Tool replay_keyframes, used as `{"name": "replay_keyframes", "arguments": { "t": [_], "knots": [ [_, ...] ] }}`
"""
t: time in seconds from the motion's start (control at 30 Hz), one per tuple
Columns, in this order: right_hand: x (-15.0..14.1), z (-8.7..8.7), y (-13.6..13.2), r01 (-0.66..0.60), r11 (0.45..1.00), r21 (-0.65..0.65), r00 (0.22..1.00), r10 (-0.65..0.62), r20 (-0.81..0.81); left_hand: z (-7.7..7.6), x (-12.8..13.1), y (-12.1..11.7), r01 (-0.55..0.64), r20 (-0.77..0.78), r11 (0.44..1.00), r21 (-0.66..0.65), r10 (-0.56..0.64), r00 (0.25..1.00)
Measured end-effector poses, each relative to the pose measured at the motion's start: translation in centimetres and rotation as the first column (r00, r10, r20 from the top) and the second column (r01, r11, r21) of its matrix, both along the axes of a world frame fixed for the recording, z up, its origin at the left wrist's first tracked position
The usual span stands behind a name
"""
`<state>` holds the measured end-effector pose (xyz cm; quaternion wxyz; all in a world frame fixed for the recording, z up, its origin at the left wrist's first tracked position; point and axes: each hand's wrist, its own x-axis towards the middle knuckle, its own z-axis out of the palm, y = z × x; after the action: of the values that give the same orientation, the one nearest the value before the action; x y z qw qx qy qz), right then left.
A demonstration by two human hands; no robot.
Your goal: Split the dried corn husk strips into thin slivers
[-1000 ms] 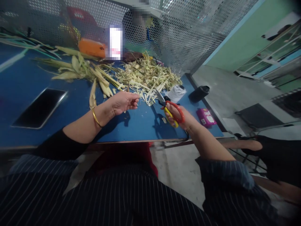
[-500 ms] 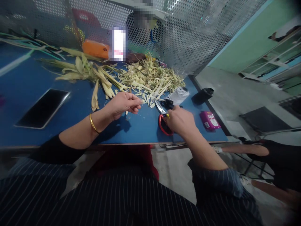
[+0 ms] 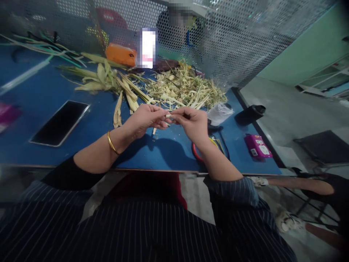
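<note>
Head: left hand (image 3: 147, 119), right hand (image 3: 195, 125) on strip (image 3: 168, 115), inside table edge (image 3: 158, 170).

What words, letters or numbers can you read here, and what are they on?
"B", probably: on the pink pack; the rest of its print is too small to read.
Bright screen: blurred out, can't be read.
Pink thing at the left edge: too blurry to read.
Dark phone: no words to see.
</note>
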<state>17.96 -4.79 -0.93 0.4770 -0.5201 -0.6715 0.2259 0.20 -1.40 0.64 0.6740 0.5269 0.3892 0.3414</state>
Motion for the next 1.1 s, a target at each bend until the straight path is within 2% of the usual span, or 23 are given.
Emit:
{"name": "replay_keyframes", "arguments": {
  "t": [0.13, 0.27, 0.43, 0.53, 0.6, 0.63, 0.7, 0.73, 0.8, 0.87, 0.9, 1.0, 1.1],
  "knots": [
    [-0.3, -0.2, -0.4, 0.05, 0.988, 0.143, 0.972, -0.082, 0.221, -0.1, 0.0, 0.2, -0.015, -0.023, 1.0, -0.027, 0.015, 1.0],
    [-0.5, -0.3, -0.7, 0.051, 0.988, 0.144, 0.91, -0.106, 0.401, -0.4, 0.2, 0.3, -0.058, -0.057, 0.998, -0.038, 0.056, 0.997],
    [0.0, -0.4, -0.5, 0.0, 0.99, 0.141, 0.903, -0.061, 0.424, -0.8, 0.5, 0.2, -0.061, -0.042, 0.994, -0.088, 0.057, 0.997],
    [0.7, -0.3, -0.2, 0.068, 0.985, 0.157, 0.946, -0.114, 0.304, -0.7, 0.6, 0.3, -0.062, -0.042, 0.995, -0.08, 0.059, 0.997],
    [1.3, -0.3, 0.2, 0.098, 0.989, 0.114, 0.987, -0.111, 0.115, -0.4, 0.5, 0.3, -0.059, -0.04, 0.997, -0.055, 0.056, 0.998],
    [1.6, -0.3, 0.4, 0.069, 0.996, 0.063, 0.998, -0.069, -0.003, -0.3, 0.3, 0.4, -0.04, -0.039, 0.998, -0.045, 0.039, 0.998],
    [2.1, -0.2, 0.7, -0.118, 0.989, -0.087, 0.968, 0.095, -0.231, 0.0, 0.1, 0.4, 0.032, -0.026, 0.999, -0.042, -0.033, 0.999],
    [2.3, -0.1, 0.7, -0.252, 0.954, -0.163, 0.927, 0.19, -0.322, 0.2, -0.1, 0.4, 0.071, -0.011, 0.996, -0.047, -0.072, 0.997],
    [2.3, 0.0, 0.7, -0.485, 0.828, -0.282, 0.831, 0.337, -0.442, 0.4, -0.3, 0.5, 0.122, 0.022, 0.99, -0.063, -0.121, 0.992],
    [2.1, 0.0, 0.5, -0.598, 0.731, -0.328, 0.77, 0.41, -0.489, 0.6, -0.5, 0.6, 0.132, 0.039, 0.988, -0.083, -0.129, 0.991],
    [2.0, 0.0, 0.5, -0.613, 0.719, -0.327, 0.76, 0.424, -0.492, 0.6, -0.6, 0.6, 0.124, 0.039, 0.988, -0.092, -0.121, 0.992],
    [1.9, -0.1, 0.6, -0.576, 0.773, -0.265, 0.771, 0.407, -0.49, 0.7, -0.7, 0.8, 0.084, 0.031, 0.99, -0.111, -0.081, 0.996],
    [2.3, -0.3, 0.9, -0.51, 0.837, -0.196, 0.774, 0.348, -0.528, 0.8, -0.9, 1.0, 0.047, -0.007, 0.996, -0.074, -0.048, 0.999]
  ]
}}
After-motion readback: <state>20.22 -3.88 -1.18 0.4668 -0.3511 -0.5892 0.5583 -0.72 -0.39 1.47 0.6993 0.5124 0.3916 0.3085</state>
